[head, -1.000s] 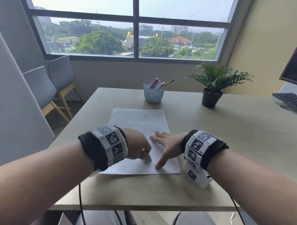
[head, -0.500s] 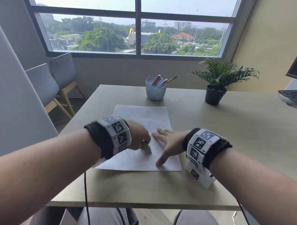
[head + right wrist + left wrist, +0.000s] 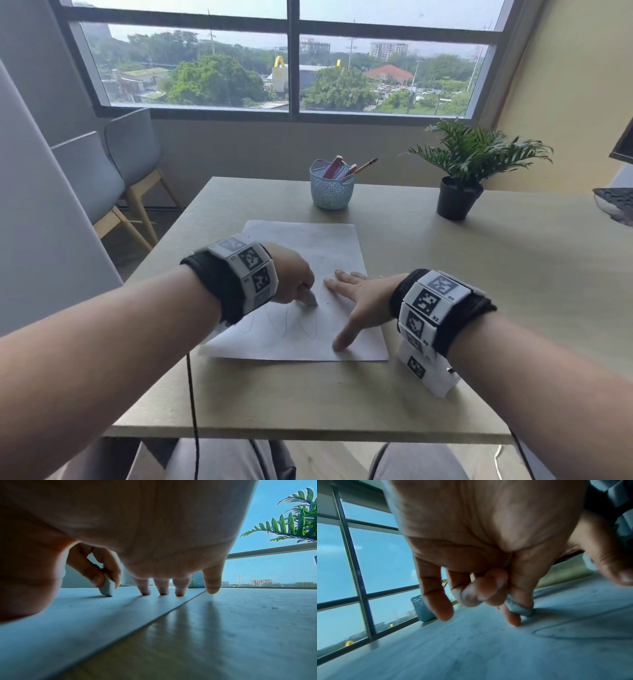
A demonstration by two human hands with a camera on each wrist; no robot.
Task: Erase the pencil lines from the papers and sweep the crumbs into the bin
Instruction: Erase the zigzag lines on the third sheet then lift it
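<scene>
Paper (image 3: 308, 274) near-centre on worktop (image 3: 479, 274), thin, light, likely to slide or crumple | your right hand (image 3: 359, 301) presses it flat, fingers spread | your left hand (image 3: 291, 277) pinches small eraser (image 3: 107, 586); grip it low.

head: high, facing down-forward over worktop (image 3: 445, 274) | wrists: close, skimming paper (image 3: 85, 615) | shared: blue basket (image 3: 330, 192)

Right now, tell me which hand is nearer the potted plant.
Right. The right hand lies flat on the paper's right side, toward the potted plant; the left hand rubs the eraser farther left.
</scene>
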